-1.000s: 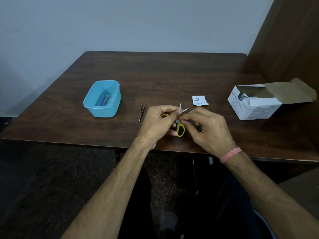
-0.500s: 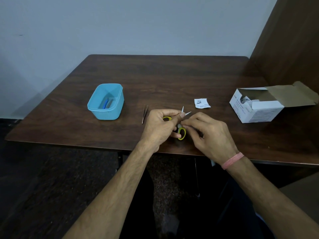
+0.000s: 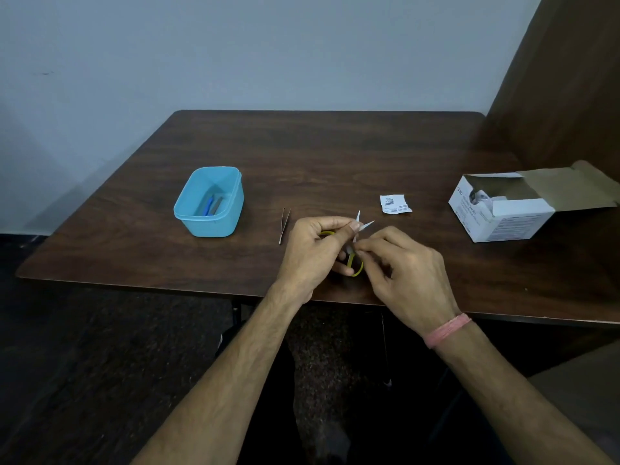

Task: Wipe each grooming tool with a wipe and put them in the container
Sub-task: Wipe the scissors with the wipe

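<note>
Small scissors [image 3: 356,268] with yellow-green handles are held over the table's near edge, blades spread and pointing away from me. My left hand [image 3: 315,253] grips them by the handles. My right hand [image 3: 402,270] pinches at the blades' base; a wipe between its fingertips is too small to make out. Metal tweezers [image 3: 284,225] lie on the table just left of my left hand. The blue plastic container [image 3: 209,203] stands further left with a blue tool and a grey tool inside.
A torn white wipe sachet [image 3: 395,204] lies beyond my right hand. An open white cardboard box [image 3: 503,213] sits at the right, next to a brown wooden panel [image 3: 570,95]. The dark wooden table [image 3: 318,156] ends close to my wrists.
Both hands have stayed on the scissors with only slight finger movement. The view has shifted a little, so everything sits lower in the frame.
</note>
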`<state>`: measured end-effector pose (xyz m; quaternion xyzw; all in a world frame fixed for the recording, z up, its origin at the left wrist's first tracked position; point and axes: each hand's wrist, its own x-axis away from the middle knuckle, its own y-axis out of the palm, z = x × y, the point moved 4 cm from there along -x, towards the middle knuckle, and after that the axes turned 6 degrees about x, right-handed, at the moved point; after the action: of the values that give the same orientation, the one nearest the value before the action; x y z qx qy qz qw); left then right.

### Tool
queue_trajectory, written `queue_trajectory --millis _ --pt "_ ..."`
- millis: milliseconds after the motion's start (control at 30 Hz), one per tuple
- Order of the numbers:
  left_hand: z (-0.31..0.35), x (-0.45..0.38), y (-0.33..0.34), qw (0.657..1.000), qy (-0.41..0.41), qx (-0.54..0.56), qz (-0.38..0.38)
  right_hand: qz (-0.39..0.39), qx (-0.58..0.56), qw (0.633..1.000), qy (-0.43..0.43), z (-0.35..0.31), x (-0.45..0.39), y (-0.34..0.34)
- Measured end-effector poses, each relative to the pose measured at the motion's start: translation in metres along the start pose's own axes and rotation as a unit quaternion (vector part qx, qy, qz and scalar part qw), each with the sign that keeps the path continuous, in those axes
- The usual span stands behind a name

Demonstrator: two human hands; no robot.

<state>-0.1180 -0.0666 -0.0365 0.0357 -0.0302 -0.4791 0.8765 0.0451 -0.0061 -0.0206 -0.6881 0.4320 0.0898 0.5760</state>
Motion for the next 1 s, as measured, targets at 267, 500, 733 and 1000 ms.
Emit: queue_trajectory --millis 267,500,733,1000 --pt "0.001 0.002 -0.002 0.997 0.005 -0.037 -0.062 0.011 -0.016 0.998 0.054 0.013 -0.018 -0.003" --pt "0.001 0.0 -0.003 0.994 0.029 -0.056 -0.091 0.004 0.013 1.0 0.019 0.014 -0.026 -0.009" --pt "-0.005 -0.002 -0.004 0.993 0.023 -0.074 -0.085 0.031 0.041 0.999 0.013 0.017 -0.045 -0.012" --pt "0.0 0.002 -0.002 0.992 0.022 -0.078 -0.096 0.034 0.06 0.998 -0.011 0.012 -0.019 -0.013"
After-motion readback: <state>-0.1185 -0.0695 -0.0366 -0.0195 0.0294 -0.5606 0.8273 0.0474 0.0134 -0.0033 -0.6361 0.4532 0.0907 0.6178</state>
